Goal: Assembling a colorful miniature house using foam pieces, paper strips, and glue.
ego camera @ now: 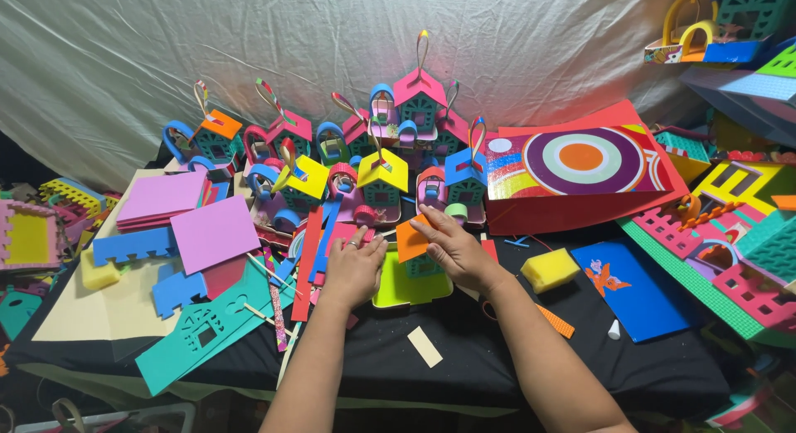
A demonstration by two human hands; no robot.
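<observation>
My right hand presses on an orange foam roof piece that sits atop a small teal foam house. That house stands on a lime green foam base. My left hand lies flat, palm down, beside the base on red and blue foam strips, fingers spread and holding nothing. A ring shows on one finger.
Several finished foam houses with loop handles crowd the back. Pink foam sheets, a teal cutout panel, a yellow sponge, a blue sheet, a round-patterned card and more foam parts lie around.
</observation>
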